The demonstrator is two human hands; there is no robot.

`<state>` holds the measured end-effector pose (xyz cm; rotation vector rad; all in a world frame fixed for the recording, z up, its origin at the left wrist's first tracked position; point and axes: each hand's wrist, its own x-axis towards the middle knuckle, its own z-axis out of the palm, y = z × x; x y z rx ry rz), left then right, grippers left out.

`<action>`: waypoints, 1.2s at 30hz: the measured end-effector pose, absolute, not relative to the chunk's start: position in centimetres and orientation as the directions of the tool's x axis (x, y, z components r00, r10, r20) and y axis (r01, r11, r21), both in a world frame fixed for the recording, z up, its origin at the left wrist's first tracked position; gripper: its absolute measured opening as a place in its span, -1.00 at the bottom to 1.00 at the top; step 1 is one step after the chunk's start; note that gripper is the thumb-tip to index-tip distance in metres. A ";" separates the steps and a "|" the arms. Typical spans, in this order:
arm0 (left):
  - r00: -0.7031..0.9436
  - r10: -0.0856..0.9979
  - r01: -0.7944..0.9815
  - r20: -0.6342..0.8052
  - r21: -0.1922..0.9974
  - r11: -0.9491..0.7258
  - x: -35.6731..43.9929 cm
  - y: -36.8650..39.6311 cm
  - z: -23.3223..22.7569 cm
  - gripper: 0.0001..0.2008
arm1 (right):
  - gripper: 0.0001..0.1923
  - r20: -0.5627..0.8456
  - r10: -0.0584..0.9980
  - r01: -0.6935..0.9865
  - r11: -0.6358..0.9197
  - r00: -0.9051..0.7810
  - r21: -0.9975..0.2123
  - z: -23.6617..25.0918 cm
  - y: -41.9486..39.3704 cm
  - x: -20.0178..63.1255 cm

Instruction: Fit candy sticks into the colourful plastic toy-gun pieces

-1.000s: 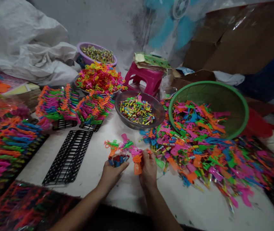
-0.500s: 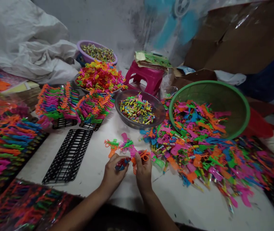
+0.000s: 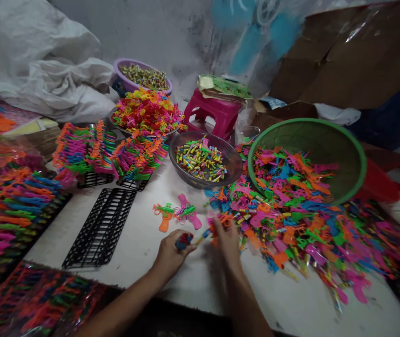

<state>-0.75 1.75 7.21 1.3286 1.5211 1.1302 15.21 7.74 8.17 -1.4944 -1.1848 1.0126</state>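
My left hand (image 3: 171, 252) rests on the white table (image 3: 192, 290), closed around a small bundle of coloured tubes (image 3: 183, 240). My right hand (image 3: 227, 239), blurred by motion, holds an orange toy gun (image 3: 221, 221) with a thin tube at its left end, at the edge of a big pile of coloured plastic toy guns (image 3: 291, 224). Two finished toy guns, orange (image 3: 163, 214) and pink (image 3: 187, 213), lie just beyond my hands.
A metal bowl (image 3: 233, 161) of small coloured tubes, a tipped green basket (image 3: 343, 140), black plastic racks (image 3: 101, 227) with racks full of toys (image 3: 108, 152) behind, a pink stool (image 3: 212, 114), a purple basin (image 3: 129, 84), white sacks (image 3: 38, 65), cardboard (image 3: 354, 51).
My right hand has moved right with the orange toy gun, away from my left hand and toward the pile. My left hand stayed in place with the tubes.
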 end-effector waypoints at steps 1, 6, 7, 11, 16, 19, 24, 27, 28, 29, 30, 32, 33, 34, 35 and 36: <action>-0.177 0.983 0.275 -0.039 0.957 0.088 -1.2 2.0 6.9 -0.87 | -0.63 -0.018 0.965 0.327 -0.106 0.260 -0.939 8.6 8.7 17.1; -0.259 0.956 0.469 0.141 0.883 -0.003 -3.1 4.0 5.6 -0.89 | -0.44 0.460 0.761 0.821 -0.163 0.458 -0.548 9.8 11.5 21.1; -0.235 0.959 0.496 0.155 0.868 -0.019 -3.1 4.6 5.4 -0.88 | -0.51 0.462 0.810 0.835 -0.061 0.362 -0.547 9.3 11.5 20.2; -0.264 0.955 0.501 0.132 0.865 0.019 -2.6 6.4 5.1 -0.90 | -0.75 0.292 0.947 0.683 0.304 -0.137 -0.664 5.7 10.8 14.2; -0.340 0.931 0.131 -0.130 0.974 0.184 -3.1 5.3 4.7 -0.72 | -0.89 0.234 0.971 0.604 0.220 -0.057 -0.766 4.1 10.8 12.2; -0.229 0.918 -0.152 -0.323 0.944 0.294 -3.0 4.1 5.3 -0.63 | -0.78 0.064 0.998 0.418 0.051 0.018 -0.907 5.5 9.7 12.3; -0.243 0.937 -0.190 -0.250 0.960 0.207 -1.9 3.8 6.9 -0.62 | -0.75 -0.004 0.996 0.176 0.012 -0.091 -0.984 7.4 6.6 10.4; -0.239 0.939 -0.174 -0.246 0.963 0.208 -1.6 3.8 7.1 -0.63 | -0.76 0.050 0.995 0.213 0.067 -0.084 -0.975 7.4 5.8 9.9; -0.200 0.939 -0.193 -0.281 0.951 0.243 -1.6 3.8 7.0 -0.62 | -0.76 0.057 0.995 0.213 0.073 -0.083 -0.974 7.4 5.8 10.0; -0.159 0.935 -0.213 -0.316 0.936 0.280 -1.6 3.6 6.9 -0.60 | -0.76 0.060 0.995 0.206 0.076 -0.085 -0.975 7.3 5.8 10.0; -0.129 0.932 -0.226 -0.340 0.925 0.306 -1.7 3.5 6.8 -0.59 | -0.76 0.060 0.994 0.196 0.077 -0.092 -0.978 7.3 5.8 10.1; -0.125 0.934 -0.226 -0.335 0.926 0.302 -1.7 3.3 6.8 -0.59 | -0.76 0.056 0.991 0.184 0.077 -0.117 -0.980 7.4 5.8 10.3; -0.144 0.939 -0.215 -0.313 0.936 0.279 -1.8 3.2 6.8 -0.61 | -0.77 0.058 0.990 0.189 0.082 -0.130 -0.978 7.5 5.7 10.3; -0.160 0.946 -0.197 -0.282 0.948 0.250 -1.9 3.1 6.9 -0.64 | -0.77 0.062 0.988 0.201 0.090 -0.142 -0.975 7.6 5.7 10.4; -0.164 0.955 -0.170 -0.249 0.960 0.221 -1.9 3.1 7.0 -0.66 | -0.77 0.069 0.987 0.214 0.100 -0.148 -0.972 7.6 5.6 10.5; -0.155 0.964 -0.138 -0.217 0.971 0.197 -2.0 3.1 7.2 -0.69 | -0.77 0.077 0.986 0.229 0.110 -0.149 -0.967 7.7 5.5 10.6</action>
